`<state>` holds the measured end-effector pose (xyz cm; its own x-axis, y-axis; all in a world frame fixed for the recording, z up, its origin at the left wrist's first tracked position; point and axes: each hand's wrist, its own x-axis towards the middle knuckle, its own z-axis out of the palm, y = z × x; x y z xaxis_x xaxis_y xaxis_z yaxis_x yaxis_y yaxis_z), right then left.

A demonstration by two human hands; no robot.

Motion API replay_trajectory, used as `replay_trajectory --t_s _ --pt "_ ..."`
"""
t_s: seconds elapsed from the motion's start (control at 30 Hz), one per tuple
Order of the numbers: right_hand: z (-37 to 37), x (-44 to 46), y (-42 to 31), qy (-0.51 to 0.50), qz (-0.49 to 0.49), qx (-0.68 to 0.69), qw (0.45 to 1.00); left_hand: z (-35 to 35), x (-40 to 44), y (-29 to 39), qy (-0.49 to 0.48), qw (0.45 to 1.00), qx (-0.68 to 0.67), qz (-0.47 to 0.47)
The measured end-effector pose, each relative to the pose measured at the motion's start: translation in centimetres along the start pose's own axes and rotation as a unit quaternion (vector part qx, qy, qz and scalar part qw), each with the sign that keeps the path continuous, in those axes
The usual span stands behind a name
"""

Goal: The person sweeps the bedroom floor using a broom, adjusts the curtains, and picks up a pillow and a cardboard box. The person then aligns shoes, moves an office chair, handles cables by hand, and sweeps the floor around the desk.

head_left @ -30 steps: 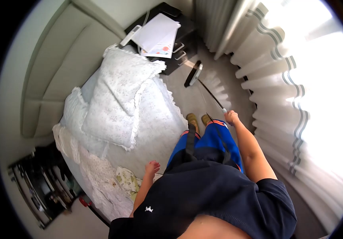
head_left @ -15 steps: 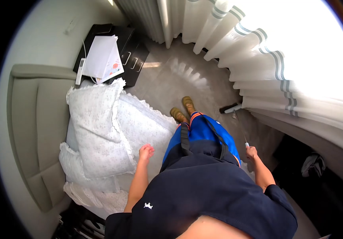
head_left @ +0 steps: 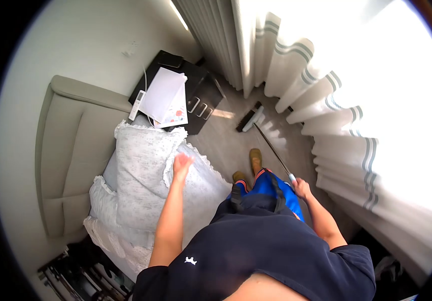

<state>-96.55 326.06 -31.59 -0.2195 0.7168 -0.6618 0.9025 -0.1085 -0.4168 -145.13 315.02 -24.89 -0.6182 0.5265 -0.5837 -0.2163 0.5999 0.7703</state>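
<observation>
My right hand (head_left: 302, 188) is wrapped round the light grip at the end of a broom's thin handle. The broom (head_left: 251, 118) has dark bristles and a pale head, which rests on the grey floor between the nightstand and the curtain. My left hand (head_left: 181, 164) is in the air above the bed, in front of a white frilled pillow (head_left: 140, 170); its fingers look partly spread and slightly blurred, and nothing shows in it.
A dark nightstand (head_left: 203, 90) with papers (head_left: 163, 95) and a white remote (head_left: 136, 105) stands beyond the bed. The padded headboard (head_left: 68, 155) is at left. Long white curtains (head_left: 346, 145) hang at right. My feet are on the floor (head_left: 221, 145) beside the bed.
From half a second ago, the broom head has swung forward from near the right curtain toward the nightstand. My left hand has risen and reached forward over the bed. The view has turned.
</observation>
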Motion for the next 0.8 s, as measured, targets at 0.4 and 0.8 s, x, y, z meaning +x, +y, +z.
replay_trajectory --t_s 0.4,0.8 --pt "-6.9 16.1 -9.4 -0.024 0.026 -0.12 0.992 0.7 16.3 31.9 -0.027 0.958 0.066 0.279" --pt "-11.3 13.2 -27.8 -0.03 0.082 -0.321 0.943 8.4 44.4 57.2 -0.225 0.849 0.251 0.407"
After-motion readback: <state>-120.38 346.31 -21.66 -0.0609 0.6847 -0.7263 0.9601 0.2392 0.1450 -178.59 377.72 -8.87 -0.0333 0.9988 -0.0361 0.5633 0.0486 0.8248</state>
